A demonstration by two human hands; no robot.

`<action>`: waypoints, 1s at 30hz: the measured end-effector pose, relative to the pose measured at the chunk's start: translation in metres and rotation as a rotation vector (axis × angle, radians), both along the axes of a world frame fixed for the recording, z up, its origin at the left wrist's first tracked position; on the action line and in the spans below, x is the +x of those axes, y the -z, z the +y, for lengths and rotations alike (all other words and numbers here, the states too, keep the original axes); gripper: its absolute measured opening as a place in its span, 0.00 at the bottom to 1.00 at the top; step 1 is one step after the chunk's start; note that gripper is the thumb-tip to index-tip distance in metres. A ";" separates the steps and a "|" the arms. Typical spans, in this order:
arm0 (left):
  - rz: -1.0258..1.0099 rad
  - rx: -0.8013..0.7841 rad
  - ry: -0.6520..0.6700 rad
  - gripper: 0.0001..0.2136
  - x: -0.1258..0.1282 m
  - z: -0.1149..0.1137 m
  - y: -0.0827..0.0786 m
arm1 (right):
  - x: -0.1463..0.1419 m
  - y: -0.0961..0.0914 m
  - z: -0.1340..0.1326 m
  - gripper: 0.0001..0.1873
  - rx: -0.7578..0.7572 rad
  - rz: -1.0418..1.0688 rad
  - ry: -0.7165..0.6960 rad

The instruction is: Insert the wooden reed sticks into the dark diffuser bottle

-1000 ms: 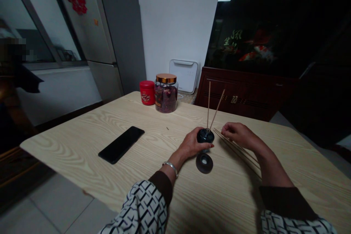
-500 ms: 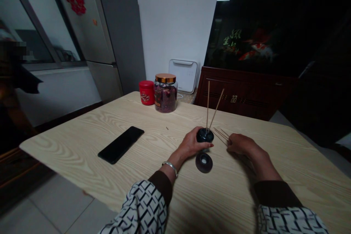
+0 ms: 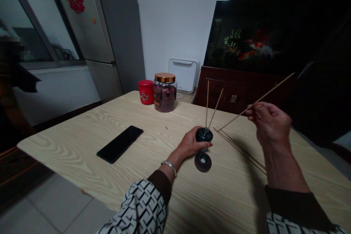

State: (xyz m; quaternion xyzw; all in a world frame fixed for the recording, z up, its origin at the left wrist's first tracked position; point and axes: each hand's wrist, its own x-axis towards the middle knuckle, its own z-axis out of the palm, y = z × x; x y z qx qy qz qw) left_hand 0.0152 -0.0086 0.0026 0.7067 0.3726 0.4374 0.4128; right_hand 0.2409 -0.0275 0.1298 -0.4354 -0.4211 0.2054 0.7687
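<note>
My left hand (image 3: 191,143) is wrapped round a small dark glass diffuser bottle (image 3: 204,135) standing on the table. Two thin reed sticks (image 3: 207,104) rise from its neck, one upright and one leaning right. Just in front of the bottle lies a dark round cap (image 3: 203,162) with a pale centre. My right hand (image 3: 271,120) is raised over the table's right side, its fingers pinching one long reed stick (image 3: 276,85) that slants up to the right. Beneath it, more loose reed sticks (image 3: 241,150) lie on the table, partly hidden behind my right wrist.
A black phone (image 3: 120,144) lies on the wooden table (image 3: 82,131) to the left. At the back stand a red canister (image 3: 146,92) and a glass jar (image 3: 165,95) with a copper lid. Beyond are a fridge (image 3: 123,36) and a fish tank (image 3: 246,25). A person is partly visible far left.
My right hand has risen from the tabletop and moved right, lifting one reed stick away from the loose ones. My left hand stays on the bottle.
</note>
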 end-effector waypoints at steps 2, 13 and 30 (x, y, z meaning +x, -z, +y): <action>-0.005 0.000 0.006 0.32 0.000 0.000 -0.001 | -0.012 -0.003 -0.002 0.08 0.067 0.029 -0.001; 0.002 -0.002 0.000 0.33 0.001 0.002 0.003 | -0.051 0.013 0.000 0.08 0.074 -0.163 -0.054; 0.001 -0.003 0.009 0.32 0.000 0.000 -0.001 | 0.004 0.039 0.016 0.09 -0.550 -0.910 -0.226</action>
